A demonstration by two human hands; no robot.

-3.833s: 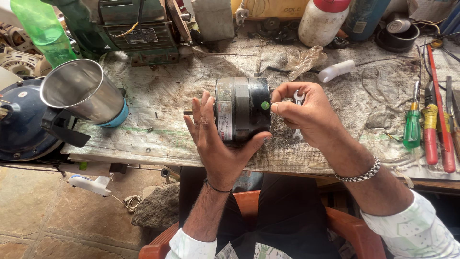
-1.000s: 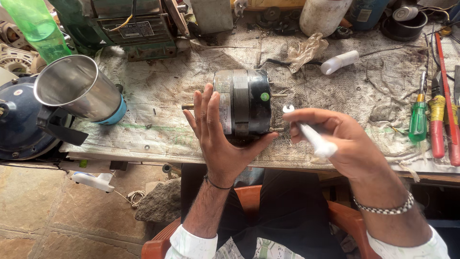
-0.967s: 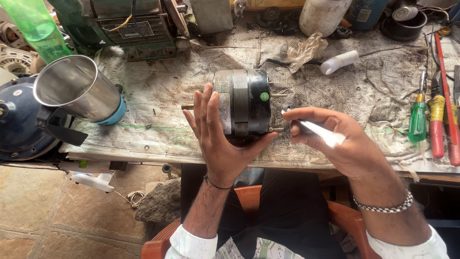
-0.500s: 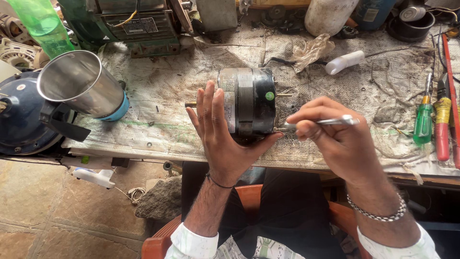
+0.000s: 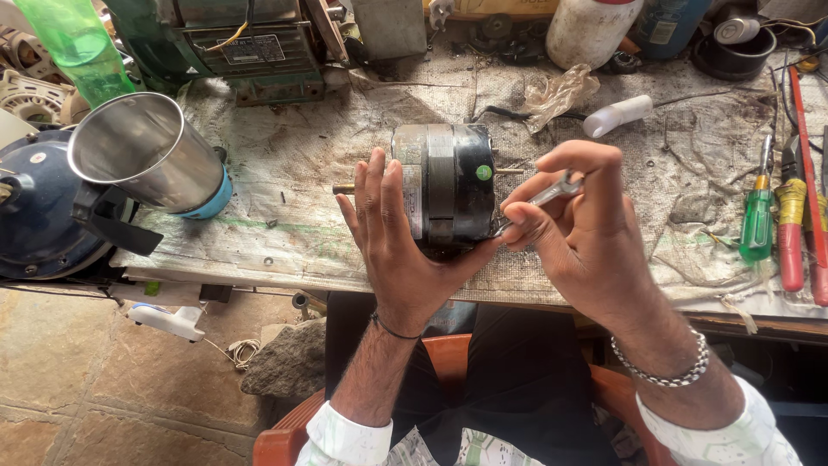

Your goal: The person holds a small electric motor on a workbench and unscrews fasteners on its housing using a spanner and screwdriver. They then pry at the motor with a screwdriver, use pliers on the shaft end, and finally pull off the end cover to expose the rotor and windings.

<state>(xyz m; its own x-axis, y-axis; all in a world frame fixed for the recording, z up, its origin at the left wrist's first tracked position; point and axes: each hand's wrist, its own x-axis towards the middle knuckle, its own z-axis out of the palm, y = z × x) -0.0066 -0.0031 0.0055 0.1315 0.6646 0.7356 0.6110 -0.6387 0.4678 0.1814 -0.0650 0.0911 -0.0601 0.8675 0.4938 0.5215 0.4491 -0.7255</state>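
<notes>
Your left hand (image 5: 405, 246) cups the black and grey cylindrical electric motor (image 5: 447, 185) from its left and near side, fingers spread up over the grey casing and thumb tucked beneath its black end — a loose, open grip that steadies it without closing around it. The motor lies on its side on the worn, stained cloth of the worktop (image 5: 285, 224), near the front edge, with a brass shaft (image 5: 344, 188) poking out on its left and a small round green sticker (image 5: 484, 173) on its black end.

Your right hand (image 5: 582, 229) has its grip pinched shut on a small silver open-ended spanner (image 5: 552, 192), thumb and fingertips together around the shank. The tool's lower end sits at the motor's right face; you cannot tell exactly what it touches there.

To the left, a shiny steel jar with a blue base (image 5: 151, 155) lies tilted beside a dark blue round appliance (image 5: 34, 216). At the right edge lie a green-handled screwdriver (image 5: 758, 220) and a red and yellow-handled one (image 5: 791, 233) — well apart from your hands.
</notes>
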